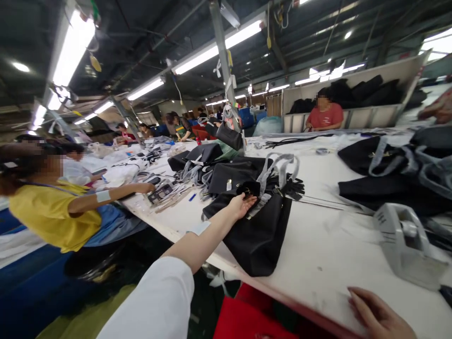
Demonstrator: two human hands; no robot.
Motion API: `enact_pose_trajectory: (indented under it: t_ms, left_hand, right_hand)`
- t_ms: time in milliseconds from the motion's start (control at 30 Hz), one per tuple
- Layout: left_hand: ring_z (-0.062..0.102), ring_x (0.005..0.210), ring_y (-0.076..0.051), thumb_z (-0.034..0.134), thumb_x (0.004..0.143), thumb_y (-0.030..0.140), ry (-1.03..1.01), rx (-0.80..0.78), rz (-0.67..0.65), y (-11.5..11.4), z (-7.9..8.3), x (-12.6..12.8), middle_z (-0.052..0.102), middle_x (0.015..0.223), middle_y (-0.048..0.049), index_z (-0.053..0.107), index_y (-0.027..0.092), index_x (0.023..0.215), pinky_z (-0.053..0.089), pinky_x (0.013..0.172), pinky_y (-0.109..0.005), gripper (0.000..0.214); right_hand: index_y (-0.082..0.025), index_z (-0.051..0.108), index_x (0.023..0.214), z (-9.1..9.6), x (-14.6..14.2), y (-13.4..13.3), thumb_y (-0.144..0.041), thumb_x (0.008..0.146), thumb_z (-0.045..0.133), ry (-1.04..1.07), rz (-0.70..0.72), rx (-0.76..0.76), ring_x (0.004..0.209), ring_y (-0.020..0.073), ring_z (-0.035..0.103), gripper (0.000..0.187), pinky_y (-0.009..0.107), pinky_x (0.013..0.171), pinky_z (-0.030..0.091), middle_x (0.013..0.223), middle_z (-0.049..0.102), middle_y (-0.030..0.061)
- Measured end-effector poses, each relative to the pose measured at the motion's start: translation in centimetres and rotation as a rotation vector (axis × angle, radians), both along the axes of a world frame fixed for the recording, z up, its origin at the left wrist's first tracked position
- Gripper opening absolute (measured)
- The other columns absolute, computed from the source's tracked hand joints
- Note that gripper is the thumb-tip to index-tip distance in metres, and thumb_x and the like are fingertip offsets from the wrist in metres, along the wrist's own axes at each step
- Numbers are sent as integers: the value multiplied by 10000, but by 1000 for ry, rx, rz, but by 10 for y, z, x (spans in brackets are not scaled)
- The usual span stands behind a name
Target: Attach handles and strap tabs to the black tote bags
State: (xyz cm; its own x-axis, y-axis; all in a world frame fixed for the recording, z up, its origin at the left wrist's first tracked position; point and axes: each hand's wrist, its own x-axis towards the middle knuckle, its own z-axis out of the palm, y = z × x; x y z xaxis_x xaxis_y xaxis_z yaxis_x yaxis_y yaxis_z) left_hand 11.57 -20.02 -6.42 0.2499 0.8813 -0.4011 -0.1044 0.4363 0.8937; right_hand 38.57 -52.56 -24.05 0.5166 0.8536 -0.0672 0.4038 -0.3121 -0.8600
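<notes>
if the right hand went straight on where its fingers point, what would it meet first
Probably the smooth black handbag lying across the white tabletop, though how high the right hand sits is unclear.

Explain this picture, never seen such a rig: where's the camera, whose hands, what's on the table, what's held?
No robot here: one camera, worn on a person's head, looks forward and down at their two bare hands. The left hand reaches to the top of a black bag; whether its fingers grip anything is unclear. The right hand is at the lower right, nothing visibly held. The white table also carries more black bags and a grey tape dispenser on the right. The person in yellow is someone else.
</notes>
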Motion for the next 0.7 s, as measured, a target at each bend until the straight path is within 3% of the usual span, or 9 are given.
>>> enact_pose_trajectory:
  t_ms: [100,200,333,400,500,567,600,700]
  left_hand:
    - [681,940,-175,151,1001,272,89,31,-96,-2,-18,8,663,1087,-211,592,66,1016,557,785,-264,486]
    - [662,993,-211,186,996,341,191,124,-180,-6,-22,10,657,1105,-202,603,80,1051,555,820,-328,496]
    - [487,1250,-269,480,911,362,340,362,-228,-26,-25,-4,533,1331,-149,601,148,1145,445,1010,-409,340]
    - [313,1374,-288,585,846,338,554,616,-170,-36,-32,-20,396,1458,-123,547,177,1253,304,1118,-430,440]
    - [202,1409,-341,629,783,474,1127,951,102,-43,-50,-48,274,1509,-185,382,117,1396,172,1143,-506,751]
    - [252,1378,-374,620,734,600,1406,892,239,-41,-63,-68,319,1466,-243,353,54,1394,169,1119,-539,897]
    - [297,1352,-381,615,710,641,1481,835,229,-40,-68,-78,365,1433,-250,373,46,1378,186,1106,-538,927]
    - [451,1225,-368,600,707,655,1590,831,22,-37,-75,-100,527,1296,-204,504,103,1288,292,1041,-482,807]
  right_hand:
    - [-263,686,923,14,-13,0,-599,726,576,18,-32,22,776,254,702,405,310,681,572,849,737,29]
    - [-231,670,929,22,-19,2,-579,749,572,70,-38,49,775,244,698,404,292,678,565,819,736,38]
    - [-219,662,938,25,-22,1,-564,773,559,78,-44,56,751,240,691,395,301,661,559,801,735,45]
    - [-218,663,946,26,-22,1,-551,785,555,66,-37,61,742,240,687,386,313,664,555,800,734,46]
    - [-218,664,939,28,-24,1,-545,787,551,60,-40,60,718,234,678,378,317,669,547,791,731,43]
    - [-220,661,935,28,-24,1,-554,785,547,66,-42,49,714,228,674,383,313,675,541,791,729,39]
    - [-222,659,941,28,-24,1,-557,786,546,67,-40,40,722,226,674,386,312,682,538,799,729,37]
    - [-224,654,963,24,-23,3,-554,793,543,62,-34,14,769,229,677,388,311,709,527,821,730,35]
